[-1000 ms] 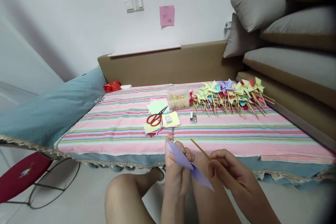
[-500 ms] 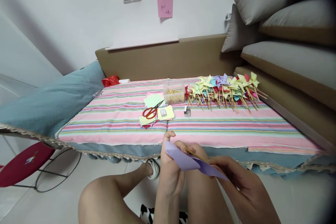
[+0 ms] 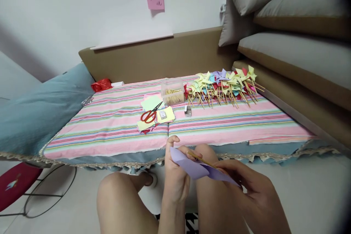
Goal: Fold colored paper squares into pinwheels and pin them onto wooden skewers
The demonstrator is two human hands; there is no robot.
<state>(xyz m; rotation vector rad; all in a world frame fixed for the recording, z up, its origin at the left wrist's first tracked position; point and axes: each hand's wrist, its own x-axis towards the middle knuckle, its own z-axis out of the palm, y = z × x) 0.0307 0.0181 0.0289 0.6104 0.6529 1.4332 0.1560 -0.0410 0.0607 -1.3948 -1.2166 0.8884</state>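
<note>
Above my knees, my left hand (image 3: 176,180) is closed on a purple paper pinwheel (image 3: 189,166), with its index finger raised. My right hand (image 3: 253,190) pinches the other end of the same paper, where a thin wooden stick (image 3: 203,160) lies along it. The paper is folded and partly curled; the fingertips of my right hand are partly hidden. Beyond my hands, on the striped cloth, lie red-handled scissors (image 3: 149,115), stacked paper squares (image 3: 169,114) with a small staple box (image 3: 162,114) on top, and a small grey metallic block (image 3: 188,111).
A clear plastic box (image 3: 173,97) holds many thin sticks. To its right lies a pile of finished pinwheels (image 3: 219,82). Grey cushions (image 3: 298,47) are stacked at the right. A red bag (image 3: 101,85) sits at the back left, and a red stool (image 3: 19,186) stands on the floor.
The view has shifted, so the sofa and its items appear further left and slightly higher. Both hands keep nearly the same hold on the purple pinwheel and stick.
</note>
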